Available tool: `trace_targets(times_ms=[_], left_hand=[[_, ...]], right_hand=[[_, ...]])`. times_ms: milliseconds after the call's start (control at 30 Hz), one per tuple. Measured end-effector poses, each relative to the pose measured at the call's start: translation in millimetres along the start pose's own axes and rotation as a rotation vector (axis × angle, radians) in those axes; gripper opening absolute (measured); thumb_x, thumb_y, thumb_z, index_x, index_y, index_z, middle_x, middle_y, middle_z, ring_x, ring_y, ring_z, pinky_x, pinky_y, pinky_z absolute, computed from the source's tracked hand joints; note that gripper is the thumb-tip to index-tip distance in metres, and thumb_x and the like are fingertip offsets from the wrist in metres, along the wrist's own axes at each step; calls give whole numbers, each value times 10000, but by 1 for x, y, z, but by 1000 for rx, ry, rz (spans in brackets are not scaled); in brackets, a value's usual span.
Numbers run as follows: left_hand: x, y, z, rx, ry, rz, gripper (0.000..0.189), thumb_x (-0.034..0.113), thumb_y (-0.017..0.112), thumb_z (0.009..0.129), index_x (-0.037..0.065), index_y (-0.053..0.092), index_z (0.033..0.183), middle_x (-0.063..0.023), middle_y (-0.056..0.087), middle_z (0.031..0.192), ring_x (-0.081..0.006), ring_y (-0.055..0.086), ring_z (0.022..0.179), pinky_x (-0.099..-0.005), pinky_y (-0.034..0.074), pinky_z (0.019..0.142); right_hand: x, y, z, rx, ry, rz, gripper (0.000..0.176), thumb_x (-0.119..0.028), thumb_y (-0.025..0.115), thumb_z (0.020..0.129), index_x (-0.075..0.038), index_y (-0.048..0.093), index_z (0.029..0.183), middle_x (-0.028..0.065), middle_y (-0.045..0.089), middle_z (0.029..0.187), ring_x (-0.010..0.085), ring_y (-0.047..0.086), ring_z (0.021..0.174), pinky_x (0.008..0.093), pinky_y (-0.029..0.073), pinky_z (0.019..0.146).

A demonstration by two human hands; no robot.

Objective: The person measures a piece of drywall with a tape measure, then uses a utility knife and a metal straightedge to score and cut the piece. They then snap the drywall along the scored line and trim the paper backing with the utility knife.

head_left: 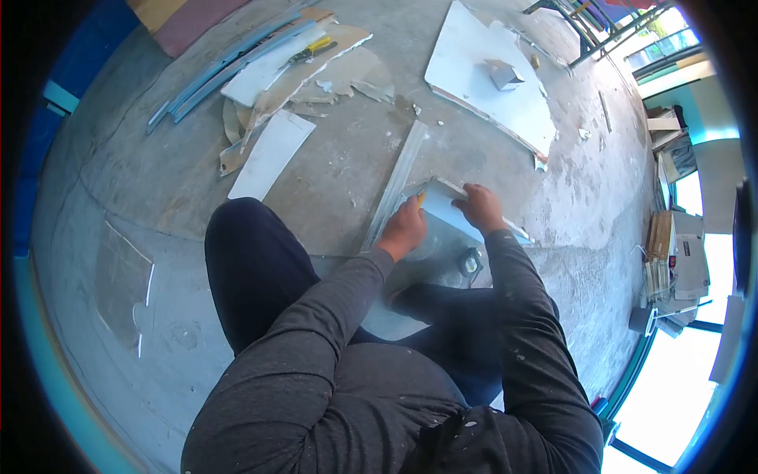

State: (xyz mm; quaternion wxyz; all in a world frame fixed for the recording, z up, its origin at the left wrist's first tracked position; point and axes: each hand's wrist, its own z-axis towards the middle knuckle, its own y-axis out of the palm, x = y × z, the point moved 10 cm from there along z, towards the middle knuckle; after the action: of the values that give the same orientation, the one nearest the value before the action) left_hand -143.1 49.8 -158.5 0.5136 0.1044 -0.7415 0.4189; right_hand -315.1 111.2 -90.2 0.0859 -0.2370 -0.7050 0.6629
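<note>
My left hand (404,229) is closed, with a slim yellow tool (421,199) poking out past its fingers; too little of it shows to tell its kind. My right hand (480,208) grips the upper edge of a narrow white plasterboard strip (454,212), which is tilted up off the floor. The left hand is beside the strip's left end. Just below the strip lies a black and grey tape measure (470,262), near my bent leg. A long grey metal channel (397,183) rests on the floor left of the left hand.
A large white board (482,67) bears a small angular offcut (504,75). Upper left are blue-grey metal channels (229,67), yellow-handled snips (312,50), torn board scraps and a white board piece (272,154). A thin grey sheet (126,280) lies left; stacked boards (671,257) stand right.
</note>
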Motion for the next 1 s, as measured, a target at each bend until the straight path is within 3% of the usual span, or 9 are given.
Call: trace_targets(times_ms=[367, 467, 600, 900, 1000], left_hand=[[-1, -1, -3, -112, -90, 51, 308, 194, 485, 980, -30, 440, 1187, -334, 640, 1024, -506, 627, 976, -568, 497, 850], [-6, 8, 4, -122, -87, 38, 311, 193, 476, 981, -41, 438, 1183, -337, 643, 1019, -507, 633, 965, -567, 502, 845], [-5, -1, 2, -153, -103, 55, 296, 160, 423, 955, -45, 459, 1166, -355, 631, 1042, -517, 626, 986, -577, 496, 868], [-46, 16, -22, -187, -163, 65, 340, 190, 502, 959, -55, 476, 1193, -342, 649, 985, -511, 642, 927, -571, 507, 829], [-41, 7, -28, -41, -106, 119, 321, 178, 498, 957, -44, 503, 1189, -315, 651, 1015, -493, 640, 933, -567, 508, 826]], right_hand=[[-3, 0, -3, -5, 1, -4, 350, -330, 774, 788, -62, 666, 984, 157, 679, 966, 379, 646, 959, 467, 516, 826], [1, 2, -1, 5, 5, 8, 377, -304, 773, 782, -53, 673, 1044, 173, 679, 1018, 379, 635, 1001, 458, 504, 865], [2, 5, 1, 18, -9, 47, 323, -314, 779, 783, -77, 672, 976, 149, 677, 977, 371, 644, 963, 460, 518, 827], [6, 3, 6, -13, 46, 66, 357, -316, 791, 768, -74, 681, 1007, 162, 680, 1001, 376, 642, 983, 469, 513, 843], [9, -2, 4, -31, 73, 60, 393, -319, 787, 775, -58, 683, 1050, 177, 680, 1020, 379, 640, 998, 467, 507, 864]])
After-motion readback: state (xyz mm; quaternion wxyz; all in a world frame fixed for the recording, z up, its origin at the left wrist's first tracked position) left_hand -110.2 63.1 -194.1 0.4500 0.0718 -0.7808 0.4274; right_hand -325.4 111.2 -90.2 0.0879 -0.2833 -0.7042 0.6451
